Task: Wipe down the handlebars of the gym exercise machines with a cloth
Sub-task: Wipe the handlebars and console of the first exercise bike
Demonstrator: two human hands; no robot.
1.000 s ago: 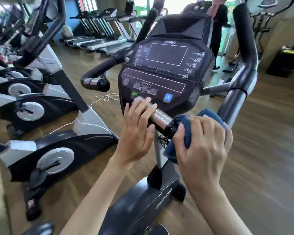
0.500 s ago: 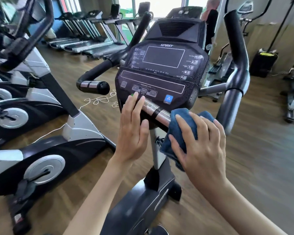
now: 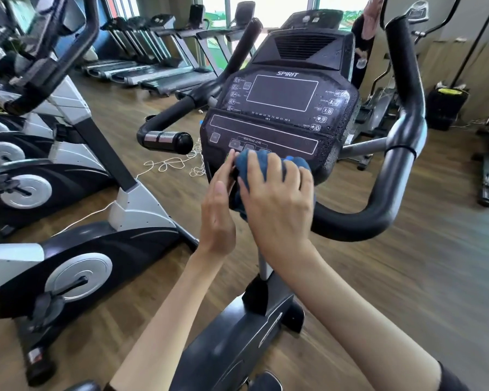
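Head view: right hand point(image 3: 277, 198) clamped round blue cloth point(image 3: 244, 162), wrapped over handlebar point(image 3: 359, 218) end at console point(image 3: 280, 94) lower edge; left hand point(image 3: 218, 207) flat, fingers straight, touching cloth's left side. Recommend: firm squeeze, rotate round bar, avoid resistance buttons point(image 3: 249, 146).

A white cord point(image 3: 170, 165) lies in loose loops on the wooden floor point(image 3: 407, 277); a black box point(image 3: 446, 105) (yellow on top) stands at its far right edge

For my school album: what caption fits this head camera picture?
Right hand presses a blue cloth over the bike's handlebar end below the console, left hand beside it.
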